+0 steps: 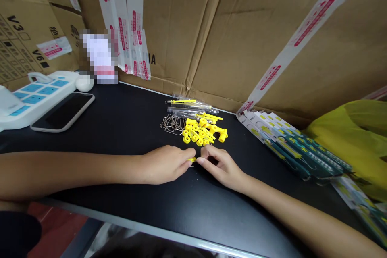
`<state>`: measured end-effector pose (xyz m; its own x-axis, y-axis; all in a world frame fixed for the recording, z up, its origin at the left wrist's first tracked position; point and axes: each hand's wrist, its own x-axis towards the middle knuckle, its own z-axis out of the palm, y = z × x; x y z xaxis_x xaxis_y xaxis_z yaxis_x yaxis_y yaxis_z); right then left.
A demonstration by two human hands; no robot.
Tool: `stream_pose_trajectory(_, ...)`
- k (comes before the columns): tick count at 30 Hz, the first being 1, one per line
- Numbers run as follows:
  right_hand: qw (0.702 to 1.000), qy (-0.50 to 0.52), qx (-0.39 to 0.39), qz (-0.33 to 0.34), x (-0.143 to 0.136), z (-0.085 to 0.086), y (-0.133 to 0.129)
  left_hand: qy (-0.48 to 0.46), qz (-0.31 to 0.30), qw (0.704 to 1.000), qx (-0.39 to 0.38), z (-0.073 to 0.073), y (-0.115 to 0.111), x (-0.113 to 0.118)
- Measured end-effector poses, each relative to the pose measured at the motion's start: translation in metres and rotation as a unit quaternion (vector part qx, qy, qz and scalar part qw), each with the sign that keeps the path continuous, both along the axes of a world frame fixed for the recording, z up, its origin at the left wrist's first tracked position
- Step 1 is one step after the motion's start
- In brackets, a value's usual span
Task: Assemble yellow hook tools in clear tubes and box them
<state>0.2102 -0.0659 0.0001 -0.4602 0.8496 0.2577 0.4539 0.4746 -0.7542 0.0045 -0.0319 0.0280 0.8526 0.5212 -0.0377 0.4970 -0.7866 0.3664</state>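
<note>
Between thumb and fingers, my left hand pinches a small yellow plastic part. A short thin line, perhaps wire, shows just below it. My right hand is closed with thumb and forefinger at the right end of that part; whatever else it may grip is hidden. Just beyond my hands lies a pile of yellow plastic pieces, with rings and T-shaped fittings among them. Bent metal wire hooks are heaped at its left. Behind the pile are clear tubes with yellow sticks inside.
At the left, a phone lies beside a white power strip. Packaged cards are stacked at the right, near a yellow bag. Taped cardboard stands along the back of the black table.
</note>
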Motion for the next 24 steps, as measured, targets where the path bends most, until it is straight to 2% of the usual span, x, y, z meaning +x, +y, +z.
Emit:
stream_pose_trajectory(9,0.999,-0.008,0.026,-0.016,-0.0006,-0.0021,-0.0030,-0.015,0.005,0.999,-0.034,0.0005,-0.0014,0.0007)
stream_pose_trajectory(17,0.999,-0.019,0.019,-0.039,-0.0034,-0.0018,-0.0043,0.014,0.020,1.000,0.002,-0.0006,-0.0039,0.0023)
stream_pose_trajectory(24,1.000,-0.021,-0.004,-0.021,-0.0008,-0.0016,0.0005,0.032,0.032,0.999,0.028,-0.0019,-0.0054,0.0047)
